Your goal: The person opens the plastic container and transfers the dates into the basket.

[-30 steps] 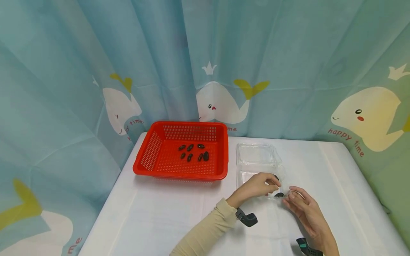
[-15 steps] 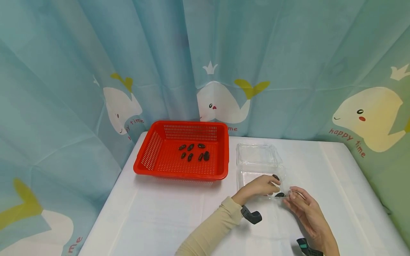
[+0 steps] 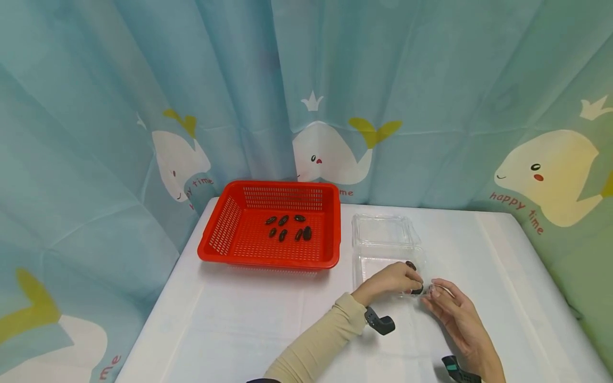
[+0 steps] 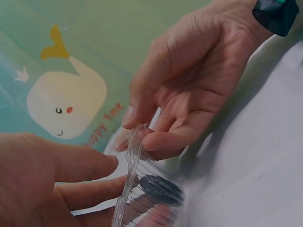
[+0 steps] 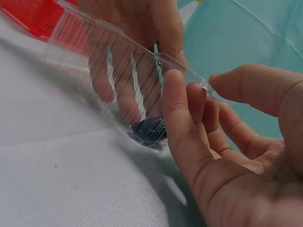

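Observation:
A clear plastic clamshell box (image 3: 374,264) lies with its hinged lid (image 3: 383,230) folded back behind it. My left hand (image 3: 394,277) reaches inside the tray, fingers fairly straight and pointing down. Their tips are at a glossy dark oval piece (image 5: 149,130) in the near right corner; its kind is not clear. Through the ribbed wall, the left wrist view shows the same dark piece (image 4: 161,189) beside the fingertips. A second dark oval (image 3: 410,264) sits farther back in the tray. My right hand (image 3: 462,319) pinches the box's right rim between thumb and fingers.
To the left, a red perforated basket (image 3: 225,250) holds several similar dark ovals (image 3: 283,234) near its middle. A white cloth (image 3: 230,324) covers the table. Behind hangs a blue-green curtain (image 3: 431,64) printed with whales.
My left hand has shifted slightly right and lower in the box, its fingers now over the near dark piece, which has turned a little. My right hand keeps its place on the rim.

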`<state>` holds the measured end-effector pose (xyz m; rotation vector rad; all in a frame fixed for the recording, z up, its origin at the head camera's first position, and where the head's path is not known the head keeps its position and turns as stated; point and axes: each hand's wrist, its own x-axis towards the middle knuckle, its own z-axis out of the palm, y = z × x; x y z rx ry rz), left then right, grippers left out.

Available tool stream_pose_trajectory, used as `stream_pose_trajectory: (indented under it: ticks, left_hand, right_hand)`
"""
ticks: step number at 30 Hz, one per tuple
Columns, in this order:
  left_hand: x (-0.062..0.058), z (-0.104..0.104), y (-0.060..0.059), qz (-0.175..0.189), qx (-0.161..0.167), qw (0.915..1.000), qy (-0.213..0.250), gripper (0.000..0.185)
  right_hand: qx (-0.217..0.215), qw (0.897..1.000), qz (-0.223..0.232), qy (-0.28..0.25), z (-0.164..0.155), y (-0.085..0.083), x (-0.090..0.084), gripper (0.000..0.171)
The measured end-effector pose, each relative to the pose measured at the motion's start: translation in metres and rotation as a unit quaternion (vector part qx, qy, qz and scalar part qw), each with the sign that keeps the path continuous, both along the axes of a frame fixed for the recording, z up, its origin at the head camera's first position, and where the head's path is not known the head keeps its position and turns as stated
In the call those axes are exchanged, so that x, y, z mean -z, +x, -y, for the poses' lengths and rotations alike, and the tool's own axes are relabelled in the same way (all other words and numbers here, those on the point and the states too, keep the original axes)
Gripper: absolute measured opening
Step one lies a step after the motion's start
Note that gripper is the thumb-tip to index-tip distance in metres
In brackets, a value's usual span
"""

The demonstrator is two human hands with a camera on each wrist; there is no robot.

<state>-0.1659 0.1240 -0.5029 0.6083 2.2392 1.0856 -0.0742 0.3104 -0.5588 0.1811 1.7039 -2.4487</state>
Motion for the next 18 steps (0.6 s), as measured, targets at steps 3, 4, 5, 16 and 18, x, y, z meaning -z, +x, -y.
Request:
stream_pose_trajectory:
  ticks: [3, 4, 5, 16, 18]
  left_hand:
    - [0.002, -0.001, 0.000, -0.003, 0.005, 1.0000, -0.001, 0.026]
    - [0.002, -0.002, 0.000, -0.004, 0.005, 1.0000, -0.002, 0.026]
    - [0.003, -0.002, -0.001, -0.007, 0.005, 0.9999, -0.006, 0.026]
    - [0.008, -0.010, -0.003, -0.083, -0.005, 0.9943, -0.067, 0.019]
    - [0.008, -0.011, -0.003, -0.092, -0.008, 0.9927, -0.077, 0.018]
  right_hand:
    - [-0.001, 1.000, -0.002, -0.004, 0.000, 0.000, 0.001, 0.028]
    - [-0.001, 1.000, -0.003, -0.004, 0.000, 0.001, 0.001, 0.028]
    - [-0.001, 1.000, -0.004, -0.005, 0.000, 0.001, 0.001, 0.028]
    - [0.003, 1.000, 0.000, 0.002, 0.001, 0.000, 0.000, 0.028]
    - [0.004, 1.000, 0.000, 0.003, 0.001, 0.000, 0.000, 0.028]
